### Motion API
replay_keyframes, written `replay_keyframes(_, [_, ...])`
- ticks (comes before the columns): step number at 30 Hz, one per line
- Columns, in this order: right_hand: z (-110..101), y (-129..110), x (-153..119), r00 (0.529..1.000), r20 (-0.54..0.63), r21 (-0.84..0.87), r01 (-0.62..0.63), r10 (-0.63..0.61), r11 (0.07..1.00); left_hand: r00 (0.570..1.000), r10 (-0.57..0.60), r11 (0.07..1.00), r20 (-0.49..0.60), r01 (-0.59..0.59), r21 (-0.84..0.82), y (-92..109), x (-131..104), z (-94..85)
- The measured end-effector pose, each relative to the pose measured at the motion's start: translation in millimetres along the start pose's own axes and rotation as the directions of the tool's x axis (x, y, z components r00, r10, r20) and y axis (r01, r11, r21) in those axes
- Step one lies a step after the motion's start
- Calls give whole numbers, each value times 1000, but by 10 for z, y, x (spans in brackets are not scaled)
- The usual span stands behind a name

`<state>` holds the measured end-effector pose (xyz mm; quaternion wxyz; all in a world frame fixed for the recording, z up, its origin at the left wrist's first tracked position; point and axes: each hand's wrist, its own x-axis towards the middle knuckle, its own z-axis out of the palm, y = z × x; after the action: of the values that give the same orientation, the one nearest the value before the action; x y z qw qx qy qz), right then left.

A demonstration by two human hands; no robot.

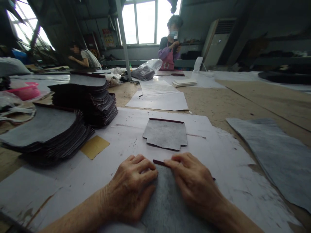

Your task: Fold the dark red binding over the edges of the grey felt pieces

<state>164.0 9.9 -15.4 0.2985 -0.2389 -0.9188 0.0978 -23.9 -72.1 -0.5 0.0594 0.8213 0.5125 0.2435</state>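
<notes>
A grey backed panel (164, 197) lies in front of me, with a narrow dark red strip folded over along its far edge. My left hand (133, 186) rests at the panel's left side, fingers curled together with the tips at the far left corner. The fingertips of my right hand (191, 181) press together on the folded dark red edge, and the hand covers the panel's right side. Just beyond both hands lies a smaller grey panel (166, 134) with notched lower corners and a dark red far edge.
Two tall stacks of grey panels, a nearer stack (46, 129) and a farther stack (85, 97), stand at left by a yellowish square (95, 147). Large grey sheets (269, 155) lie at right. White papers (157, 100) and a plastic bag (147, 69) lie ahead. Two people work beyond.
</notes>
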Motion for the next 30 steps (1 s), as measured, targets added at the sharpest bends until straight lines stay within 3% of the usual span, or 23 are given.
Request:
replay_keyframes(2, [-37,25,15,990,-16,3,-140,140,990,1000,1,1000,4,-1,-7,-6,-13,-9])
replay_keyframes(5, [-87,8,55,952,109,-98,-276,286,956,1000,2,1000,-23,-2,-3,-24,-55,-5])
replay_keyframes(8, [-80,-62,74,917,171,-93,-348,360,933,982,86,996,-166,-79,47,-94,-70,55])
replay_keyframes(11, [28,-114,54,972,89,-53,-214,218,975,932,238,963,-273,-190,190,-206,-13,160])
replay_keyframes(13, [111,-127,35,998,26,-84,-52,55,995,905,323,935,-279,-260,240,-255,31,217])
replay_keyframes(15, [137,-127,22,999,31,-110,28,-24,994,898,348,924,-268,-281,259,-262,43,235])
replay_keyframes(18, [6,-93,25,989,133,-38,-66,70,997,931,261,938,-254,-183,295,-227,0,184])
replay_keyframes(23, [-394,107,80,907,292,150,-356,303,922,940,164,966,-299,-91,243,-256,-52,75])
replay_keyframes(27, [-529,255,99,861,304,228,-481,408,846,935,76,996,-346,-59,60,-318,-38,105])
replay_keyframes(30, [-513,277,85,804,317,277,-585,503,762,957,-105,987,-271,67,-145,-298,-24,115])
